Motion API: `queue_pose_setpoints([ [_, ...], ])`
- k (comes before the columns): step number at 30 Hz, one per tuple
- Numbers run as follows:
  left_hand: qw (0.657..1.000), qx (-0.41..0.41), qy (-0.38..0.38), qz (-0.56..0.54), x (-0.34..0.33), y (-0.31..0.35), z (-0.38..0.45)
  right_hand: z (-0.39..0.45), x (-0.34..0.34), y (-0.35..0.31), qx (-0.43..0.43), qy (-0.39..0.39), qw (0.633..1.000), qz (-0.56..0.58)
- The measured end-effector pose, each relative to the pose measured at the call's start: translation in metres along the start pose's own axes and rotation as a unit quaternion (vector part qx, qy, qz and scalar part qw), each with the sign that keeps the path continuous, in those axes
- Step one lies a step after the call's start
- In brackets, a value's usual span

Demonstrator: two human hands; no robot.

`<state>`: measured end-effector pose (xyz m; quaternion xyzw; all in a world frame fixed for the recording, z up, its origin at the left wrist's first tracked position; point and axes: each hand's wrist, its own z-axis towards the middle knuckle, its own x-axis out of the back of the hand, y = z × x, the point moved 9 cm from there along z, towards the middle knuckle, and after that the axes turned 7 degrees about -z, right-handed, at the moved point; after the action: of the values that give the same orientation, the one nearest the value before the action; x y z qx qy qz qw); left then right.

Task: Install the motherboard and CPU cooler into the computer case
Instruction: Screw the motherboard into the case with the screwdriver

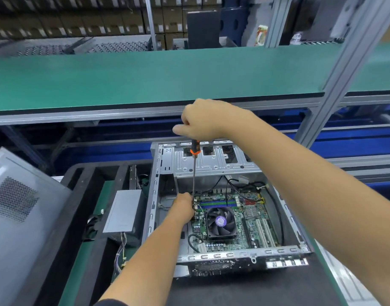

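Observation:
An open metal computer case (211, 256) lies on its side on the bench. Inside it sits the green motherboard (251, 219), with a black CPU cooler fan (220, 223) on top of it. My right hand (203, 120) grips the top of a long screwdriver (193, 168) with an orange and black handle, held upright. Its tip reaches down to the board's far left corner. My left hand (184, 206) is at that corner around the tip, fingers curled; what they pinch is hidden.
A grey power supply (123, 210) with a bundle of wires lies left of the case on the black mat. A grey case side panel (19, 217) leans at the far left. A green shelf (145, 80) runs across above the bench, carried by aluminium posts.

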<state>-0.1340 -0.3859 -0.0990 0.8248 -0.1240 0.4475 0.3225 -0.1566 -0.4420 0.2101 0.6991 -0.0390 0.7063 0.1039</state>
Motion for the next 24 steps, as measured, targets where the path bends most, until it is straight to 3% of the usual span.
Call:
queue_pose_setpoints([
  [4, 1.0, 0.007, 0.0, 0.005, -0.001, -0.001, 0.001, -0.005, -0.005, -0.011, 0.044, -0.123, 0.989, 0.074],
  [9, 1.0, -0.001, 0.003, -0.002, -0.004, -0.002, 0.004, 0.0, 0.003, -0.003, -0.007, -0.021, 1.0, 0.002],
  [13, 1.0, -0.007, 0.007, -0.002, -0.002, 0.0, 0.003, -0.003, 0.001, -0.006, -0.003, -0.061, 0.998, -0.014],
  [16, 1.0, -0.006, 0.011, 0.0, -0.002, 0.001, 0.002, -0.01, -0.004, -0.018, 0.04, -0.138, 0.988, 0.063],
  [21, 1.0, -0.01, 0.01, 0.017, -0.002, 0.002, 0.001, -0.009, 0.005, -0.013, 0.009, -0.023, 1.0, 0.013],
  [24, 0.999, -0.018, 0.005, 0.039, -0.003, 0.003, 0.0, -0.007, 0.003, -0.009, -0.019, -0.02, 1.0, -0.01],
])
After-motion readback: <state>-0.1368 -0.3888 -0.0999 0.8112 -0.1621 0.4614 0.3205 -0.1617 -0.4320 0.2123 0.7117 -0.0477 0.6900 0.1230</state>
